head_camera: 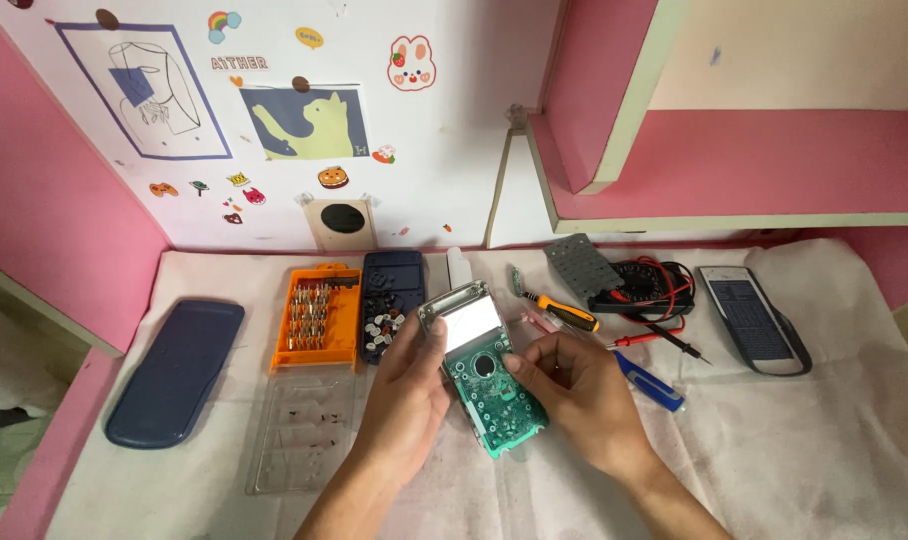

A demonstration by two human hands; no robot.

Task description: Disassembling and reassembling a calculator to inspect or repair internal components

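This is a home hobby desk used for small electronics repair: pink walls and shelves (734, 160), a white wall with stickers and drawings (304, 120), a cloth-covered tabletop (794, 450), an orange screwdriver bit set (316, 315), and a multimeter with probe leads (649, 285).

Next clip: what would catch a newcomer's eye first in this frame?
At the centre, the left hand and right hand together hold a green circuit board with a small screen at its upper end, above the white cloth. Just left of them sits an orange bit holder, and at the far left lies a dark blue cover. Behind, the white wall carries bright stickers.
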